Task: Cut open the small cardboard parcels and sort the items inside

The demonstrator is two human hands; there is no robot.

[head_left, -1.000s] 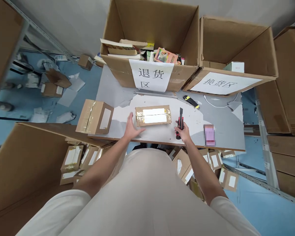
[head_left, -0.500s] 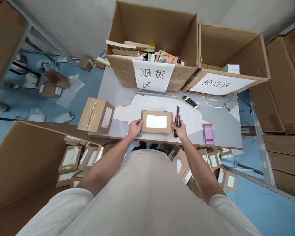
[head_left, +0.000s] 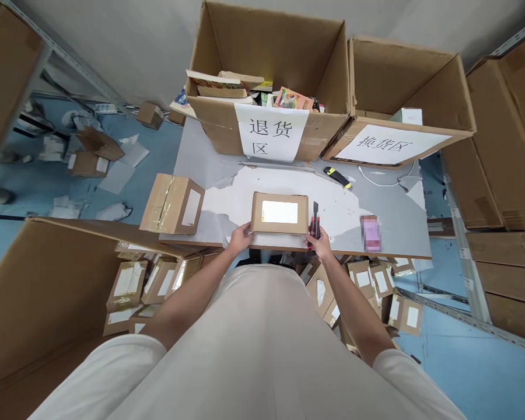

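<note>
A small flat cardboard box [head_left: 258, 213] with a white label on top is held at the near side of the table. My left hand [head_left: 240, 238] grips its lower left corner, thumb and fingers closed on the edge. At the lower right corner, my right hand [head_left: 320, 242] touches the box while wrapped round a red and black utility knife [head_left: 315, 224]. The knife points away from me, and its tip looks dark. Beyond it lies a second, black and yellow utility knife [head_left: 338, 177].
A taped carton [head_left: 160, 201] stands at the table's left end. Two large open cartons with paper signs, the left one [head_left: 219, 131] holding books, line the back. A pink pixelated item [head_left: 370, 234] and a white cable [head_left: 378, 184] lie right. Parcels [head_left: 126, 283] crowd below the table.
The box tilts slightly and its near edge has lifted, with both hands a little lower along its sides. The knife stays in my right hand. The view has shifted slightly.
</note>
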